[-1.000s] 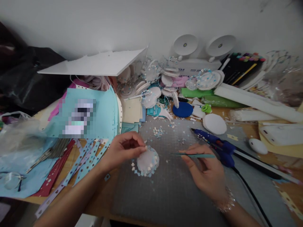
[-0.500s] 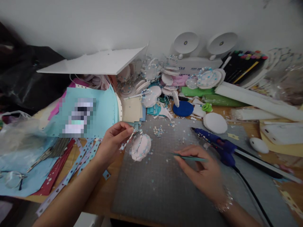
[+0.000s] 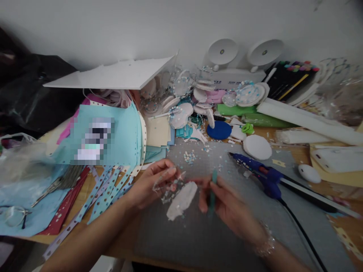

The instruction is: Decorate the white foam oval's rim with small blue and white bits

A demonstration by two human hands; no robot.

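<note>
Over a grey mat (image 3: 204,241), a white disc (image 3: 183,202) is standing tilted between the left hand (image 3: 146,185), which is pinching speckled clear trim (image 3: 168,195), and the right hand (image 3: 229,200), which is gripping teal tweezers (image 3: 213,192), its decoration seemingly only part-done, loose confetti (image 3: 190,157) lying beyond.

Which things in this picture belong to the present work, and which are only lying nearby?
Likely in the work:
- teal tool, in the right hand
- clear piece, in the left hand
- white disc, between the hands

Probably only lying nearby:
- eyeglasses
- coloured markers
- black bag
</note>
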